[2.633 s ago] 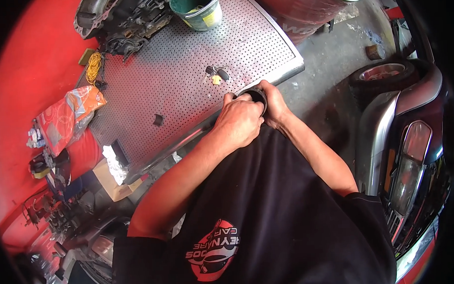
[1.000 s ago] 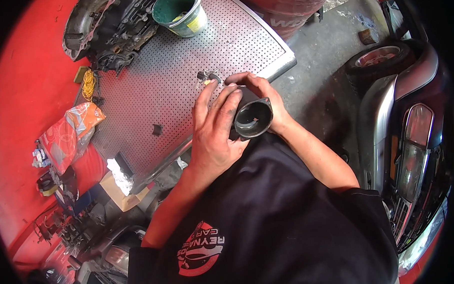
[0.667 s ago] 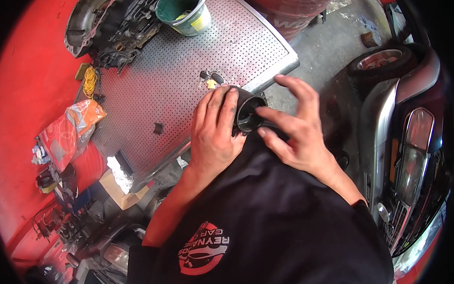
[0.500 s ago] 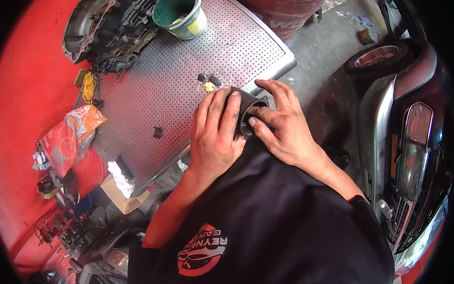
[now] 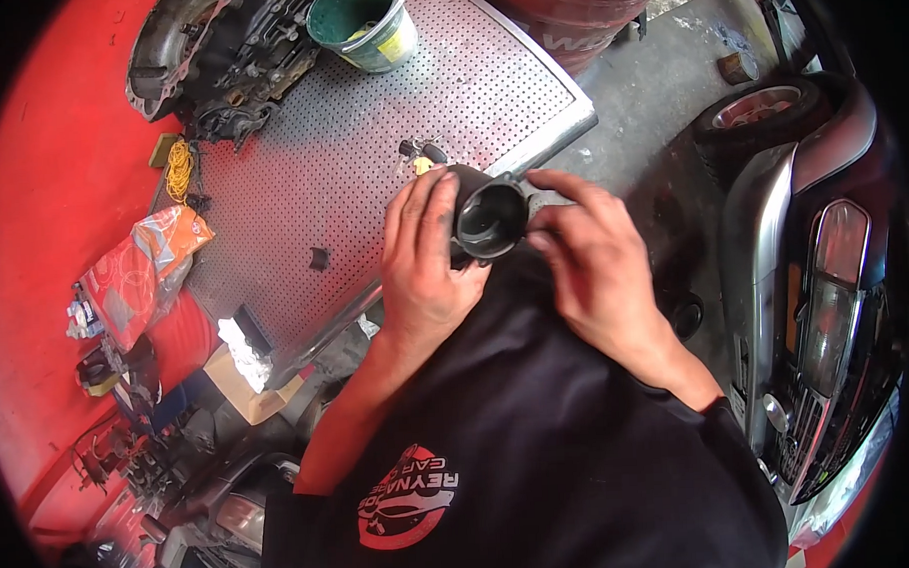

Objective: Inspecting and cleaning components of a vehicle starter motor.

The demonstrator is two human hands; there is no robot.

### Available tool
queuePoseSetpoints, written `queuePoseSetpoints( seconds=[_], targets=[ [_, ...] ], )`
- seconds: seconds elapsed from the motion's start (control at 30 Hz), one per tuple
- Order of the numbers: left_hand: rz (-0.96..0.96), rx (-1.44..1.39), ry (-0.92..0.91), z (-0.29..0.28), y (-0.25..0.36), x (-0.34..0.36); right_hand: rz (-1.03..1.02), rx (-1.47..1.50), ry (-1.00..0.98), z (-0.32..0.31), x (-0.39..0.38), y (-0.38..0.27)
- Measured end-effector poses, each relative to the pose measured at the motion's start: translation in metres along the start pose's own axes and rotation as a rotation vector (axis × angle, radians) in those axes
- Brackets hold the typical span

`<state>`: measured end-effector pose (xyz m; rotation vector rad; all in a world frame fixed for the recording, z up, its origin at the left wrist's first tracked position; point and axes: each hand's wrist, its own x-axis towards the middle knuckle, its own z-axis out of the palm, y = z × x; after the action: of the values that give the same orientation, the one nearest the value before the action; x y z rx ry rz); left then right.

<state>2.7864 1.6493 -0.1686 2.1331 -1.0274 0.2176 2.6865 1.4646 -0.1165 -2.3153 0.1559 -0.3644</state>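
Observation:
A black hollow cylinder (image 5: 490,219) with a flanged rim and small tabs is held up in front of me, above the table's near edge. Its open mouth faces up and toward the right, showing a dark, shiny inside. My left hand (image 5: 425,247) wraps around its outer wall from the left, fingers over the far side. My right hand (image 5: 599,264) is beside the mouth, its index finger stretched toward the rim and the other fingers bent. Motion blurs these fingers; nothing shows in them. Behind the cylinder, a bunch of keys (image 5: 422,155) lies on the perforated metal table (image 5: 369,117).
A green-lined bucket (image 5: 381,41) and a large engine or gearbox part (image 5: 237,66) stand at the table's back. A small dark curved piece (image 5: 320,260) lies nearer. Yellow cord (image 5: 178,173) and plastic bags (image 5: 149,270) are at left. A dark car (image 5: 826,301) stands at right.
My right hand has drawn its fingers out of the cylinder's mouth and moved slightly right. The cylinder's mouth now faces more toward me. My left hand keeps its hold.

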Motion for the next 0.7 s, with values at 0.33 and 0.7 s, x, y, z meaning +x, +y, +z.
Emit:
queuePoseSetpoints(
  seconds=[0.33, 0.7],
  targets=[
    [-0.006, -0.030, 0.055, 0.002, -0.002, -0.004, 0.465, 0.021, -0.008, -0.020, -0.040, 0.098],
    [-0.282, -0.420, 0.090, 0.013, -0.003, -0.018, 0.337, 0.835, -0.282, 0.019, 0.001, 0.033]
  ],
)
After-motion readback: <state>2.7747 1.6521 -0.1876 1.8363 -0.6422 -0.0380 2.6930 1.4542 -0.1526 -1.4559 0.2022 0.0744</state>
